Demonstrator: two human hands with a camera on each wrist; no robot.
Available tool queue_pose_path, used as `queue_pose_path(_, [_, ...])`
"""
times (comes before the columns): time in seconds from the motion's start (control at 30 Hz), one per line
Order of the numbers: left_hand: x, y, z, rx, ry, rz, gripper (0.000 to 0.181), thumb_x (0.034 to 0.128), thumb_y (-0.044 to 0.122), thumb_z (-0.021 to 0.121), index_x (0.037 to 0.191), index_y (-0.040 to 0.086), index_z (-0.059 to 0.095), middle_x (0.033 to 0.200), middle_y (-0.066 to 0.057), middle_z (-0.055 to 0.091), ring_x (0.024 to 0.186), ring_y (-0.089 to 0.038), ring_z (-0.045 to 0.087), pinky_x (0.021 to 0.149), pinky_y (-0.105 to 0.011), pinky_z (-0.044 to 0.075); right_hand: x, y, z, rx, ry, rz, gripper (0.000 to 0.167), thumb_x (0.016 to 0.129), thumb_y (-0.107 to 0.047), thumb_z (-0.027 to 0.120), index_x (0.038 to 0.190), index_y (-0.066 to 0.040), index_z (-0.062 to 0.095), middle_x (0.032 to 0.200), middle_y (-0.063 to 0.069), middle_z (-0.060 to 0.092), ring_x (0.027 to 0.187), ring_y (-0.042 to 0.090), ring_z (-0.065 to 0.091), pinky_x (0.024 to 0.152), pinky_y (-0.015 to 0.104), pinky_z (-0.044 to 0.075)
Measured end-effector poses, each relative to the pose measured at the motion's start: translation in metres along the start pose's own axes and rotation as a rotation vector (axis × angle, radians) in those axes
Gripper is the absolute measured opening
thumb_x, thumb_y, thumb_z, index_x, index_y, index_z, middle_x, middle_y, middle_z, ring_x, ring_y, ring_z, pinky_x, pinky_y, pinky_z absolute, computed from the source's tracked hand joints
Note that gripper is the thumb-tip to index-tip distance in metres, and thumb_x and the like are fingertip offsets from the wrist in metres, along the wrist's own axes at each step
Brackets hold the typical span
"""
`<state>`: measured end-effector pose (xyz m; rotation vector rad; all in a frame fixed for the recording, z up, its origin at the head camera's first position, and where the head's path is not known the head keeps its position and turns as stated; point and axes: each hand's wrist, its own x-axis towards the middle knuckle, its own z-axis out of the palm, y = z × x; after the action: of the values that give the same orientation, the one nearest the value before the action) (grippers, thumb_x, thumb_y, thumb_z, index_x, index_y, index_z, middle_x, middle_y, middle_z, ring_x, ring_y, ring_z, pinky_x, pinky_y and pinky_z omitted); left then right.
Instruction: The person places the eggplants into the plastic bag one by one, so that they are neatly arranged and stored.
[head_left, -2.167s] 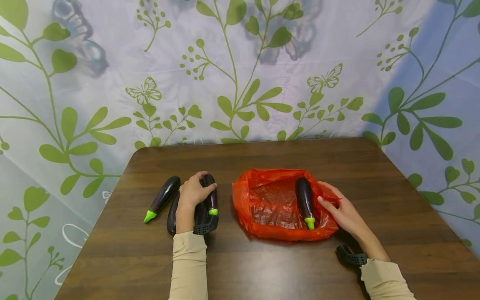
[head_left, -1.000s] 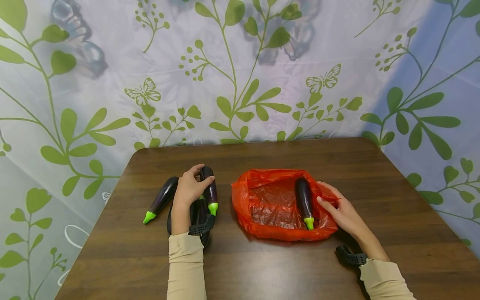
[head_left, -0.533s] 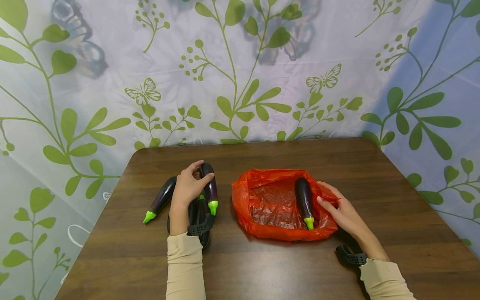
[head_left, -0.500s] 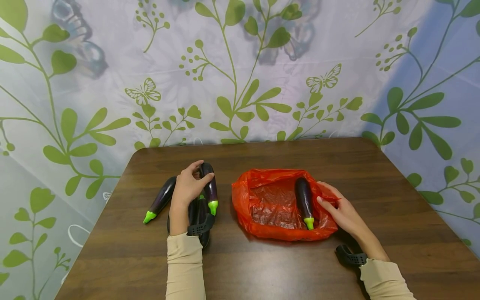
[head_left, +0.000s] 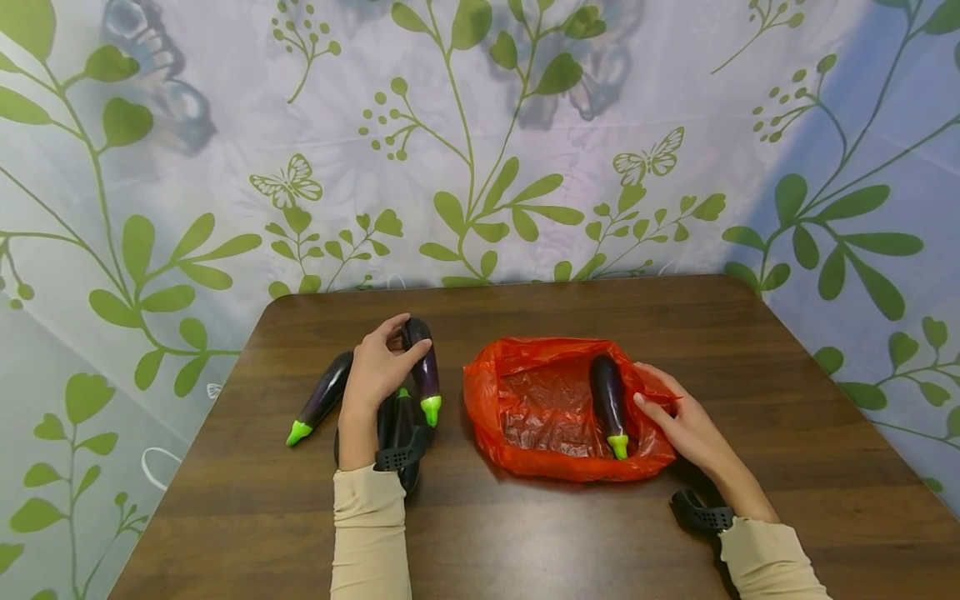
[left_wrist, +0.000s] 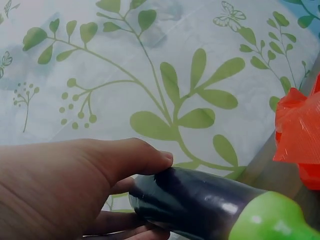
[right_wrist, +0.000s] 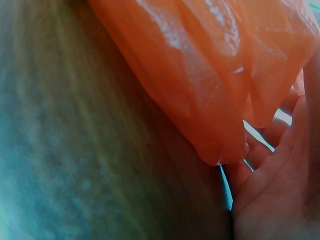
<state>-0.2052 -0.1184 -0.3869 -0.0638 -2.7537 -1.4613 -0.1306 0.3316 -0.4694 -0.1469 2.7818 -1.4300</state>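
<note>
My left hand pinches a dark purple eggplant near its rounded end, thumb on one side and fingers on the other. Its bright green stem cap points toward the lower right in the left wrist view. With my right hand I hold the right side of a red plastic bag, thumb inside the rim. The bag's mouth gapes upward, and one eggplant lies inside along its right part. In the right wrist view the bag's plastic hangs beside the palm and fingers.
Beyond the left hand, a separate eggplant lies slanted on the brown wooden table. More eggplants lie under the left wrist, partly hidden by it. A patterned cloth hangs behind the table's far edge.
My left hand has lifted the eggplant off the others and moved it slightly away from me, uncovering a green stem beneath. The right hand and bag have stayed put.
</note>
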Motion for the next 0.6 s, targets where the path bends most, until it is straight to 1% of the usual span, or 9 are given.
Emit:
queue_pose_path(0.1, [-0.001, 0.002, 0.0, -0.006, 0.004, 0.011, 0.066, 0.0956, 0.036, 0.072, 0.154, 0.017, 0.049, 0.146, -0.018, 0.06, 0.127, -0.035, 0.062, 0.104, -0.053, 0.051, 0.0, 0.0, 0.0, -0.001, 0.0, -0.001, 0.065, 0.106, -0.036, 0.057, 0.163, -0.02, 0.031, 0.159, 0.024, 0.039, 0.132, 0.049, 0.053, 0.095, 0.056, 0.056])
queue_pose_path(0.27, [-0.002, 0.005, 0.0, -0.007, 0.007, 0.027, 0.066, 0.0959, 0.035, 0.072, 0.154, 0.016, 0.049, 0.145, -0.017, 0.06, 0.125, -0.035, 0.063, 0.103, -0.052, 0.052, 0.0, 0.001, 0.0, 0.006, -0.004, -0.001, 0.065, 0.106, -0.036, 0.057, 0.163, -0.019, 0.031, 0.158, 0.024, 0.04, 0.131, 0.049, 0.053, 0.094, 0.053, 0.058])
queue_pose_path(0.47, [-0.003, 0.013, 0.0, -0.016, 0.008, 0.053, 0.066, 0.0964, 0.036, 0.072, 0.154, 0.014, 0.048, 0.143, -0.018, 0.061, 0.123, -0.035, 0.064, 0.102, -0.052, 0.053, 0.001, 0.001, 0.0, 0.008, -0.006, 0.001, 0.065, 0.106, -0.036, 0.057, 0.163, -0.019, 0.031, 0.159, 0.024, 0.039, 0.131, 0.048, 0.053, 0.093, 0.052, 0.058])
queue_pose_path(0.6, [-0.003, 0.017, 0.002, -0.014, 0.009, 0.058, 0.066, 0.0965, 0.036, 0.071, 0.154, 0.015, 0.048, 0.144, -0.018, 0.061, 0.123, -0.035, 0.064, 0.102, -0.052, 0.053, 0.0, 0.001, 0.0, 0.009, -0.008, 0.003, 0.065, 0.106, -0.036, 0.057, 0.163, -0.02, 0.03, 0.158, 0.024, 0.04, 0.131, 0.049, 0.054, 0.092, 0.049, 0.059])
